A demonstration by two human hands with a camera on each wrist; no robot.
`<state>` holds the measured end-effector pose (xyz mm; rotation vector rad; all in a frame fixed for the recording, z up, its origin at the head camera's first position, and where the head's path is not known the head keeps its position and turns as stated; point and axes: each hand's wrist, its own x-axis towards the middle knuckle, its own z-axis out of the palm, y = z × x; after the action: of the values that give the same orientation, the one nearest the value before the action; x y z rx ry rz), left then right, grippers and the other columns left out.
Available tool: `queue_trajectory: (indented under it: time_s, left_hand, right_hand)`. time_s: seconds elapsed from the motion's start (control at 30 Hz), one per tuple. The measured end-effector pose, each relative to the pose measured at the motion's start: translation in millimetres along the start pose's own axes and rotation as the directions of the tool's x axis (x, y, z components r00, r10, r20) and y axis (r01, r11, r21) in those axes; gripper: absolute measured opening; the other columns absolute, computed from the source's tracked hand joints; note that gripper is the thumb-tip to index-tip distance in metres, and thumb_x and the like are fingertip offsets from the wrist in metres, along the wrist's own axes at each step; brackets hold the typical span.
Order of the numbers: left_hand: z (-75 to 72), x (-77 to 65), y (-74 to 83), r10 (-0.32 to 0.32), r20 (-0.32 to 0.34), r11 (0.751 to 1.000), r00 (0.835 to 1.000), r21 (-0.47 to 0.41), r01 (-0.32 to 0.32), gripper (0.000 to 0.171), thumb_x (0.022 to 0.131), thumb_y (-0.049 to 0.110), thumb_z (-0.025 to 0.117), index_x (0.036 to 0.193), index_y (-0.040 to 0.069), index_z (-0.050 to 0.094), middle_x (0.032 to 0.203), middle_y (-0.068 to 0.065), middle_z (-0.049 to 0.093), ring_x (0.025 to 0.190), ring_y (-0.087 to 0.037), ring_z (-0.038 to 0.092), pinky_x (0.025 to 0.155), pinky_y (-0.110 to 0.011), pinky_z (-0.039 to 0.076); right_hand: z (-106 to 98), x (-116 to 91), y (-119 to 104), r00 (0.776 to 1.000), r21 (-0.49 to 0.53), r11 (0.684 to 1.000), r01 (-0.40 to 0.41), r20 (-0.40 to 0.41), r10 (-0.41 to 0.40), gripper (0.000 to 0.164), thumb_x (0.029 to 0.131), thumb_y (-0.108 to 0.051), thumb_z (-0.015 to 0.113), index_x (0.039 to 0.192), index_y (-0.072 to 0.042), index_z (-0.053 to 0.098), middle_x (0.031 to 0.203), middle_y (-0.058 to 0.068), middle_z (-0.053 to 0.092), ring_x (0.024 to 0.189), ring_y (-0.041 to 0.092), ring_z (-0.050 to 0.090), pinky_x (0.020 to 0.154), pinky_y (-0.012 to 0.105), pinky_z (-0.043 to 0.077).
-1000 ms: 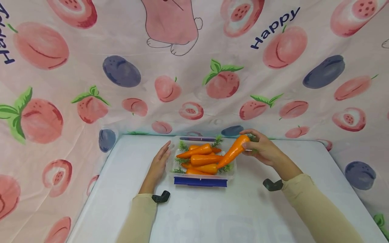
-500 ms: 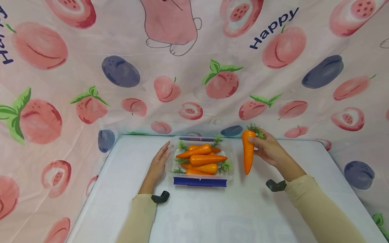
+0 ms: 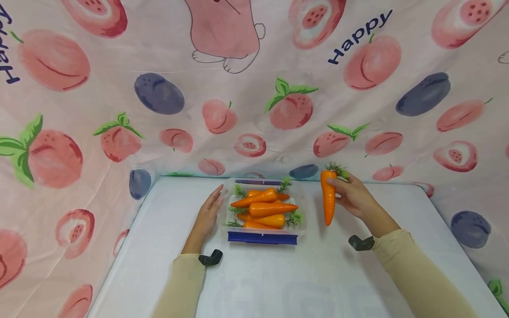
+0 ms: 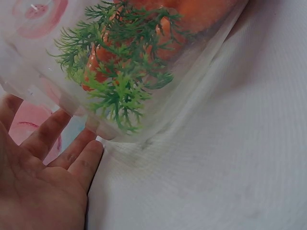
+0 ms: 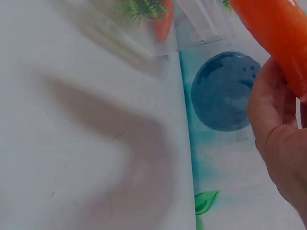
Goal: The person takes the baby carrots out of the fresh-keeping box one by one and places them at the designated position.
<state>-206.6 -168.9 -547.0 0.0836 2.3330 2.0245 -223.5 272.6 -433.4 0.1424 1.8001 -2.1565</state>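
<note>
My right hand (image 3: 355, 196) grips an orange carrot (image 3: 328, 198) near its leafy top and holds it up over the table, tip down, to the right of the box. In the right wrist view the carrot (image 5: 283, 36) crosses the upper right corner above my thumb. A clear plastic box (image 3: 303, 225) with blue clips stands at the table's back. Several carrots (image 3: 262, 221) with green tops lie heaped in it. My left hand (image 3: 207, 213) rests against the box's left side with extended fingers; the left wrist view shows its fingertips (image 4: 90, 155) at the clear wall.
The white table (image 3: 254, 278) ends at the back against a pink fruit-print cloth (image 3: 246, 97), which also hangs at both sides. A blue clip flap (image 3: 262, 238) hangs down at the box's front. Dark wrist cameras (image 3: 361, 243) stick out from both sleeves.
The carrot in my right hand has come away from the box to the right and swung from slanted to nearly upright, tip down. My left hand has stayed at the box.
</note>
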Motion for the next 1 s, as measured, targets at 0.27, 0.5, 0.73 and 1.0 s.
queue_trajectory:
  time_s: [0.27,0.5,0.73,1.0]
  left_hand:
    - [1.5,-0.9,2.2,-0.01,0.002,1.0,1.0,0.003,0.01,0.045,0.11,0.035,0.046,0.154,0.039,0.043,0.165,-0.004,0.036,0.155,-0.029,0.029,0.127,-0.055,0.021]
    - [0.6,-0.3,2.0,-0.002,-0.004,1.0,1.0,0.016,0.002,0.047,0.108,0.04,0.047,0.155,0.038,0.043,0.165,-0.005,0.036,0.155,-0.029,0.029,0.127,-0.055,0.02]
    - [-0.2,-0.7,2.2,0.004,0.003,1.0,1.0,0.014,-0.004,0.048,0.108,0.042,0.047,0.155,0.036,0.042,0.165,-0.004,0.036,0.155,-0.03,0.029,0.127,-0.056,0.02]
    - [-0.5,0.2,0.2,-0.003,0.003,1.0,1.0,0.01,0.003,0.048,0.108,0.042,0.047,0.155,0.036,0.043,0.165,-0.003,0.036,0.155,-0.029,0.029,0.127,-0.055,0.02]
  right_hand:
    - [-4,5,6,0.997,-0.071,0.995,-0.067,-0.046,0.063,0.069,0.101,-0.029,0.066,0.152,-0.009,0.025,0.125,0.003,0.051,0.105,0.015,0.062,0.089,0.032,0.06]
    - [-4,9,12,0.993,-0.087,0.99,-0.11,-0.059,0.105,0.073,0.1,-0.031,0.067,0.154,-0.007,0.024,0.124,0.002,0.051,0.106,0.015,0.06,0.088,0.03,0.06]
    - [-6,14,23,0.989,-0.102,0.985,-0.139,-0.055,0.134,0.074,0.1,-0.031,0.067,0.155,-0.006,0.025,0.124,0.003,0.051,0.108,0.017,0.058,0.087,0.029,0.059]
    - [-11,21,36,0.976,-0.125,0.97,-0.208,-0.085,0.199,0.08,0.098,-0.039,0.068,0.158,-0.009,0.023,0.138,0.007,0.045,0.127,0.027,0.045,0.108,0.044,0.052]
